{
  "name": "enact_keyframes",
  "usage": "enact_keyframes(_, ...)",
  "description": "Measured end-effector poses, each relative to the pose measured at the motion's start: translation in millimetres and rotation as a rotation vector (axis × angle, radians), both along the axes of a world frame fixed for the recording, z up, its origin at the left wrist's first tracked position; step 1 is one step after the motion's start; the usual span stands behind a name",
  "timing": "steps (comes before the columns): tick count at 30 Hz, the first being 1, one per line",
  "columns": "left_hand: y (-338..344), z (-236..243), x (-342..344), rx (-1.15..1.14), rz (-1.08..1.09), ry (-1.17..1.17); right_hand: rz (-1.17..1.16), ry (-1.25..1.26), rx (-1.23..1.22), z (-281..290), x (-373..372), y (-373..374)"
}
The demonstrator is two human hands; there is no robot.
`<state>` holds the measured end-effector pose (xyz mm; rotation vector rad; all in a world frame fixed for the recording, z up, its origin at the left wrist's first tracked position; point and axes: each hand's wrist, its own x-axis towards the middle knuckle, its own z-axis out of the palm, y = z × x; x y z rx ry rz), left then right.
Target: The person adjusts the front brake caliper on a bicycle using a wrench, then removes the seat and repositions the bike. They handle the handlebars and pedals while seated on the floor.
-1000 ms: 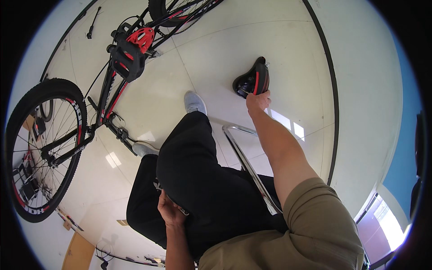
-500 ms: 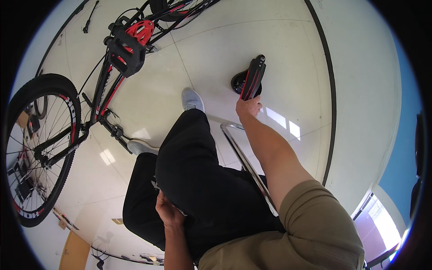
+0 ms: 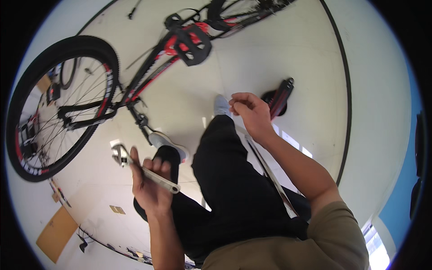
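Observation:
My left hand [image 3: 150,184] is raised over my left knee and grips the handle of a silver adjustable wrench [image 3: 135,164], jaw end pointing up-left. My right hand [image 3: 249,114] hovers above my right leg with its fingers loosely curled, and I see nothing in it. Just right of it, a black and red bicycle part [image 3: 280,96] stands on the pale floor, not touching the hand. A red and black bicycle [image 3: 148,72] lies across the upper left, its black platform pedal [image 3: 192,44] ahead of my feet.
The bicycle's spoked wheel [image 3: 58,103] fills the left side. A thin metal bar [image 3: 270,175] runs along my right thigh. My grey shoes [image 3: 168,143] rest on the floor near the crank. Brown cardboard [image 3: 54,234] lies at lower left. A black line [image 3: 344,90] curves over the floor.
My right hand has let go of the black and red part and drawn back toward me. My left hand has lifted from my lap, bringing the wrench into view. The view has tilted toward the bicycle.

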<state>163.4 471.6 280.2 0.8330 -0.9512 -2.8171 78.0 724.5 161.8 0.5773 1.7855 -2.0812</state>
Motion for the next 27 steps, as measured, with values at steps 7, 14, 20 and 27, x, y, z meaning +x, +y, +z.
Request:
enact_keyframes(7, 71, 30, -72, 0.149, -0.226, 0.087, 0.617, 0.449, -0.110, 149, -18, -35)
enact_keyframes(14, 105, -12, -86, -0.226, -0.538, 0.036, 0.456, 0.162, -0.031, 105, -24, 12)
enact_keyframes(20, 44, -9, -47, -0.610, -0.296, 0.056, 0.244, -0.380, 0.342, -83, 13, 70)
enact_keyframes(27, -74, -2, 33, -0.775, 0.070, -0.275, 0.309, -0.748, 0.495, -231, 105, 102)
